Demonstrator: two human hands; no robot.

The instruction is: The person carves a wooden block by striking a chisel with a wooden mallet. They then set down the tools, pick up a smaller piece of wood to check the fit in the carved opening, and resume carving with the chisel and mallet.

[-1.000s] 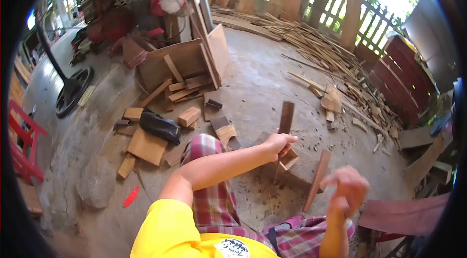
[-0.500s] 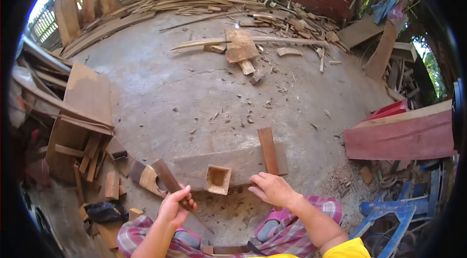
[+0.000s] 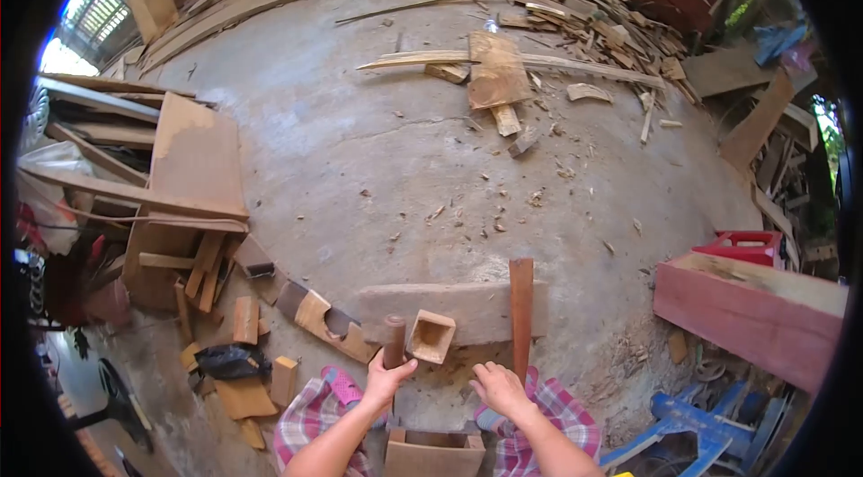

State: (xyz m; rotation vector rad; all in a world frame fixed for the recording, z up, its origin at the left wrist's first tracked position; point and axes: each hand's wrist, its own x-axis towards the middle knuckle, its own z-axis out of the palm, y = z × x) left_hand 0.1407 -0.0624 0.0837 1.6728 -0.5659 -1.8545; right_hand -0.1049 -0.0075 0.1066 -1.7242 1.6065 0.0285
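Note:
My left hand [image 3: 388, 380] is closed around a brown wooden-handled tool [image 3: 394, 339], its rounded handle pointing up. Just right of that handle, a small square wooden block with a hollow centre [image 3: 446, 340] sits at the near edge of a low plank [image 3: 481, 304]. My right hand [image 3: 500, 389] is held loosely with fingers apart, nothing visible in it. Close beside its fingers, a long reddish-brown wooden bar [image 3: 520, 311] lies across the plank. A curved, notched wooden piece [image 3: 316, 313] rests left of the plank.
Boards and offcuts [image 3: 202, 153] crowd the left. A red-painted wooden beam [image 3: 719, 302] and a blue metal frame [image 3: 697, 427] stand on the right. Farther out, a flat wood slab [image 3: 497, 72] lies over a long stick. A wooden box-like piece [image 3: 431, 457] is between my legs.
My left hand has turned the tool from slanting to upright and come nearer the hollow block. My right hand has moved down along the bar. The whole view has shifted.

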